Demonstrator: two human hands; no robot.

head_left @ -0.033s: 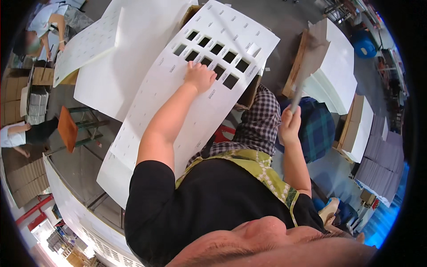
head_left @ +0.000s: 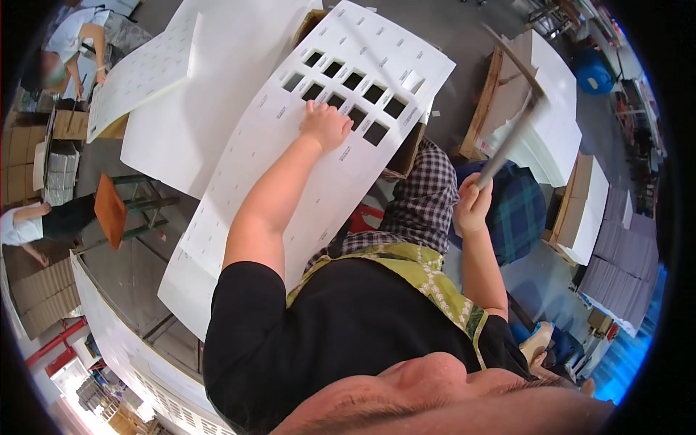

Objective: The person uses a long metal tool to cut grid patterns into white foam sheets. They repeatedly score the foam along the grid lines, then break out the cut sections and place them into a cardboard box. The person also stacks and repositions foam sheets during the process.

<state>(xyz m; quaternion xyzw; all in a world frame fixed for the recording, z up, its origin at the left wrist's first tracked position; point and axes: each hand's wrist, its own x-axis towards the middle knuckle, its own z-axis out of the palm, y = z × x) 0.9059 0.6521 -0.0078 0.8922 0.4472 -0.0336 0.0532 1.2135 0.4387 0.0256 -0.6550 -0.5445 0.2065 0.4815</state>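
A stack of white printed sheets (head_left: 290,174) slopes across in front of me, with two rows of rectangular cut-outs (head_left: 354,80) near its far end. Palm down, my left hand (head_left: 326,127) rests on the top sheet beside the nearer row, fingers slightly bent and apart at the edges of the holes. Off to the right, my right hand (head_left: 473,204) is closed round the grey handle of a long tool (head_left: 504,148). Its dark, curved end points up and away, partly blurred, so I cannot make out its exact kind. The tool is apart from the sheets.
White sheet stacks (head_left: 554,109) stand on wooden supports at the right, with grey stacks (head_left: 620,250) beyond. A plaid-covered seat (head_left: 518,210) is near my right hand. Left are another white stack (head_left: 156,69), an orange-topped stool (head_left: 110,210) and two other people at work.
The tool's far end has swung, and its curved dark end shows more clearly now. My right hand has barely shifted; my left hand is in the same place.
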